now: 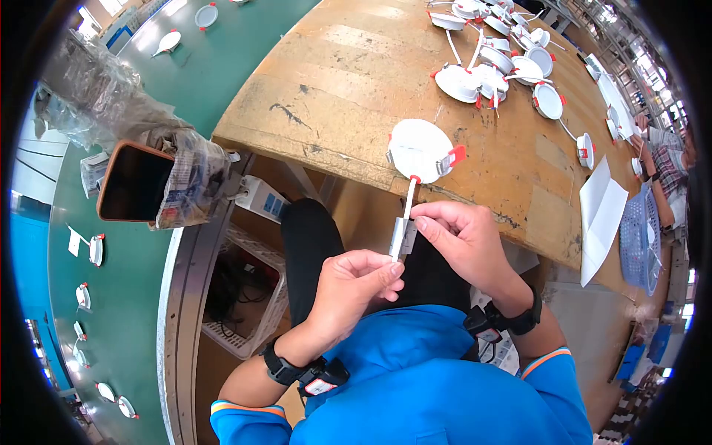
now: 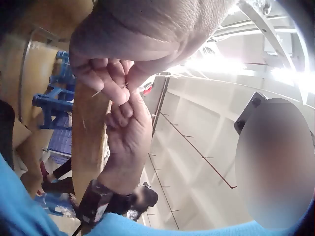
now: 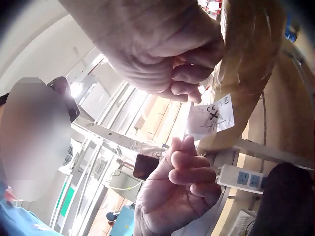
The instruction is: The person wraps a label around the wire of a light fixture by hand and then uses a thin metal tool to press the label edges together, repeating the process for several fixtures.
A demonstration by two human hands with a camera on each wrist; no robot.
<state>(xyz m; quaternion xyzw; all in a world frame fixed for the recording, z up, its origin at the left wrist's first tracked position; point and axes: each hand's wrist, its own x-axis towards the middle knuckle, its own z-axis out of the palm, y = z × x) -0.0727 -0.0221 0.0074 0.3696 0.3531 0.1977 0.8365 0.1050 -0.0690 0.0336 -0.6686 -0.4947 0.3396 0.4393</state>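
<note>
A round white downlight lies face down near the table's front edge, a red-tipped spring clip at its side. From it a white cable runs toward the person, with a pale printed label along it. My left hand pinches the cable at the label's lower end between thumb and fingers. Thumb and forefinger of my right hand pinch the label's upper edge. In the right wrist view the label sticks out like a flag, bearing CE and crossed-out marks.
More downlights are heaped at the table's far side. A phone stands on a wrapped support at left, beside a green conveyor carrying several lights. White paper and a blue basket sit at right, near another person.
</note>
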